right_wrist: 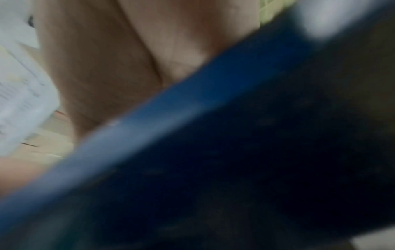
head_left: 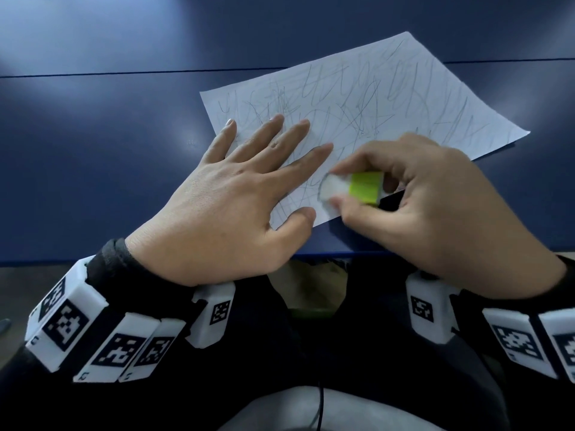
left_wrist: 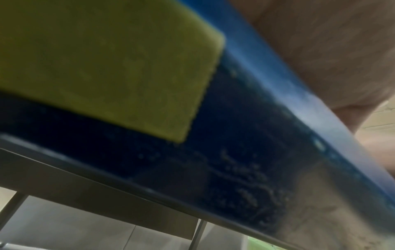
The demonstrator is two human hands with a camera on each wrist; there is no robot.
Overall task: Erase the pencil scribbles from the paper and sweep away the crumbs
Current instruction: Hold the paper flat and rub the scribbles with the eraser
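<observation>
With our left hand (head_left: 224,194) spread flat on the scribble-covered white paper sheet (head_left: 373,98), our right hand (head_left: 435,206) pinches the green-sleeved white eraser (head_left: 348,189); nearly everything remains to erase.

a dark blue table (head_left: 93,157) carries a scribbled sheet of paper (head_left: 389,98) lying flat near its front edge.

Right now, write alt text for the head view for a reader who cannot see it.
A right hand pinches a white eraser with a green sleeve against the near corner of a sheet of paper covered in pencil scribbles. The left hand lies flat, fingers spread, holding the sheet down on a dark blue table.
</observation>
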